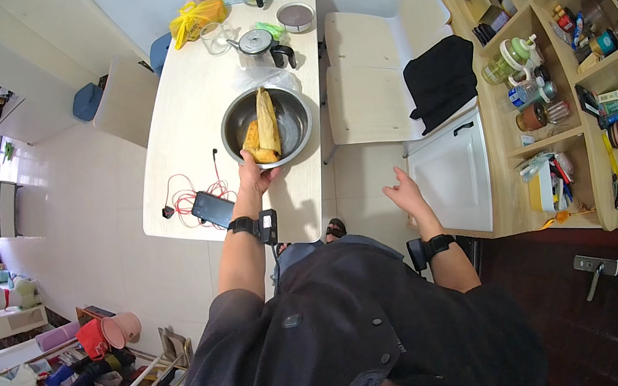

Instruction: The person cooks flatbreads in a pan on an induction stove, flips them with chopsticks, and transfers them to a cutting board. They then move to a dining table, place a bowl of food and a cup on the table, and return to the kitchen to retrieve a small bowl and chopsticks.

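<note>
My left hand (pixel 257 176) grips the near rim of a stainless steel bowl (pixel 296 133), its thumb over the edge. The bowl is at the right side of the pale table. Inside it lie what looks like an ear of corn in its pale husk (pixel 266 117) and some orange-yellow food (pixel 254 140), which I cannot name for sure. Over the floor, in front of a white cabinet door, my right hand (pixel 406 193) is in the air with fingers apart and nothing in it. A black phone (pixel 214 210) and a tangled red cable (pixel 182 200) lie left of my left hand.
Beyond the bowl on the table (pixel 179 123) stand a glass pot with a black handle (pixel 257 47), a glass mug (pixel 215 39), a round tin (pixel 296 17) and a yellow plastic bag (pixel 198 20). Chairs (pixel 368 102) and shelves (pixel 547 135) line the right side.
</note>
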{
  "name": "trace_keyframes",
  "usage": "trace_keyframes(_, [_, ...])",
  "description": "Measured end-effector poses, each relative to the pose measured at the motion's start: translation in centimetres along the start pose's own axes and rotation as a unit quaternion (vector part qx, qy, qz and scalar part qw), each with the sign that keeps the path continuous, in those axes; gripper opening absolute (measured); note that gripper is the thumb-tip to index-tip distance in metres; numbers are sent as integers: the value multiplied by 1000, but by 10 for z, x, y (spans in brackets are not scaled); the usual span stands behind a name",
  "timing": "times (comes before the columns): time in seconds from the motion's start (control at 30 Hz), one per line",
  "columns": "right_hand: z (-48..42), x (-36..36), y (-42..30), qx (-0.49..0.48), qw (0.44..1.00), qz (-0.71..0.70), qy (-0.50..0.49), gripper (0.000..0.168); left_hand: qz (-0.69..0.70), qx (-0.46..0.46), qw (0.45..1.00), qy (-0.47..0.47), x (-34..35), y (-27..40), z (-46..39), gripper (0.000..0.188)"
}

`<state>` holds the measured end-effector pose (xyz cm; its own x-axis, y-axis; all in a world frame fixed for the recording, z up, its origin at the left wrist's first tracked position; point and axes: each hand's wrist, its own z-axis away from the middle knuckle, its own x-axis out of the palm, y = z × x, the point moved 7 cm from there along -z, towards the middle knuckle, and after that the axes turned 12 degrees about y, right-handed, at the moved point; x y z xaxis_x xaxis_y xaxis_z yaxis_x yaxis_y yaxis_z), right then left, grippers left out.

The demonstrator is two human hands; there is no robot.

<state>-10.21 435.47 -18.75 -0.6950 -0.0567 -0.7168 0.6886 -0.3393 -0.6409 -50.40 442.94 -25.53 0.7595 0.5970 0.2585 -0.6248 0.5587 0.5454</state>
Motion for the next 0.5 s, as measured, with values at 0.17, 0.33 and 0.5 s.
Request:
trace_keyframes(0.17, [-14,4,2,-3,1000,-14,-9,77,39,-14,997,67,11,8,-13,63])
trace_keyframes(0.33, [-8,1,1,7,1000,-1,-23,76,51,-25,995,86,2,8,-24,65])
trace_keyframes(0.5, [-1,6,5,20,999,0,-28,75,67,-18,994,86,4,8,-32,67])
